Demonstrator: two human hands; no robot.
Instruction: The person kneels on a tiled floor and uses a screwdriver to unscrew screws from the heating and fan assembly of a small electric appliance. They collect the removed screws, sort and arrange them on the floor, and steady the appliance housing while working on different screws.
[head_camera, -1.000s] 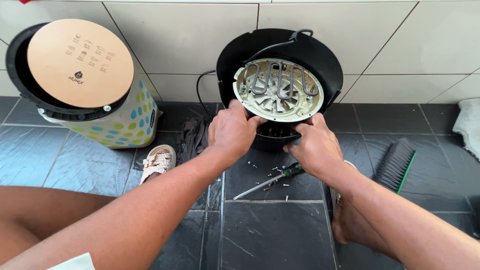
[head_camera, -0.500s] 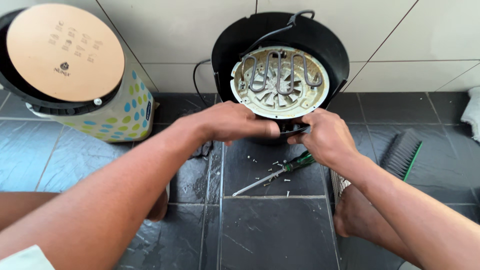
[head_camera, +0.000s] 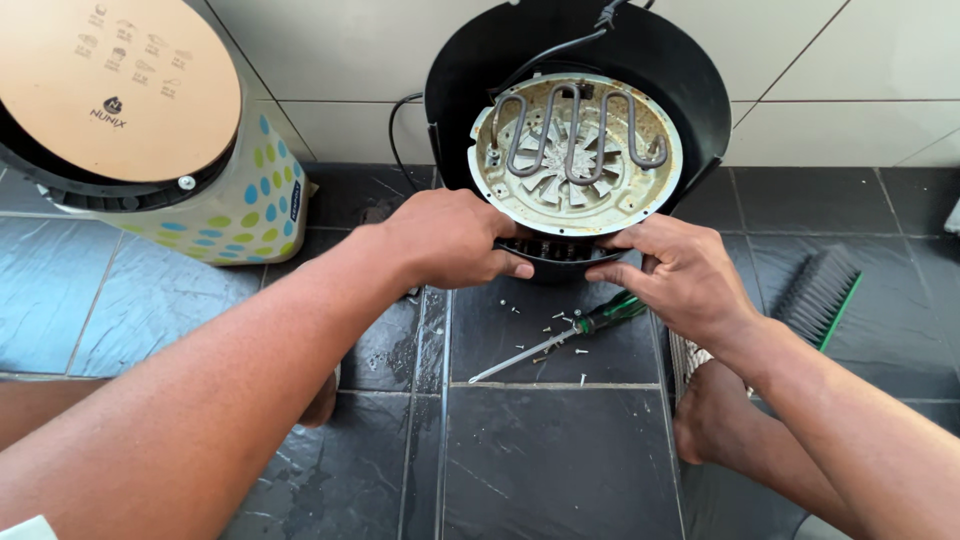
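In the head view, a round black appliance housing (head_camera: 690, 90) is seen tipped on its side against a tiled wall, its open end turned toward the camera. Set into that opening is a pale, stained metal plate (head_camera: 577, 190) carrying a coiled heating element (head_camera: 575, 135) over a fan (head_camera: 560, 170). The housing is gripped at its lower rim by both hands. The left hand (head_camera: 450, 240) is wrapped over the rim from the left, fingers curled closed on the black edge just below the plate. The right hand (head_camera: 680, 275) is pressed to the rim from the right, thumb and fingers closed narrowly on the same edge. A black cable (head_camera: 400, 140) is looped out from the housing's left side.

Directly below the housing, on the dark floor tiles (head_camera: 560, 460), a green-handled screwdriver (head_camera: 560, 335) is laid at a slant, with several small loose screws (head_camera: 553, 322) scattered about its shaft. To the right of the housing, a brush with dark bristles and a green edge (head_camera: 820, 295) is lying on the tiles. Well to the left of the housing, a second appliance is standing tilted: a spotted cream body (head_camera: 240, 210) topped by a tan circular lid (head_camera: 110, 90) in a black ring. A bare foot (head_camera: 720, 420) is planted below and right of the housing, beside the right forearm.
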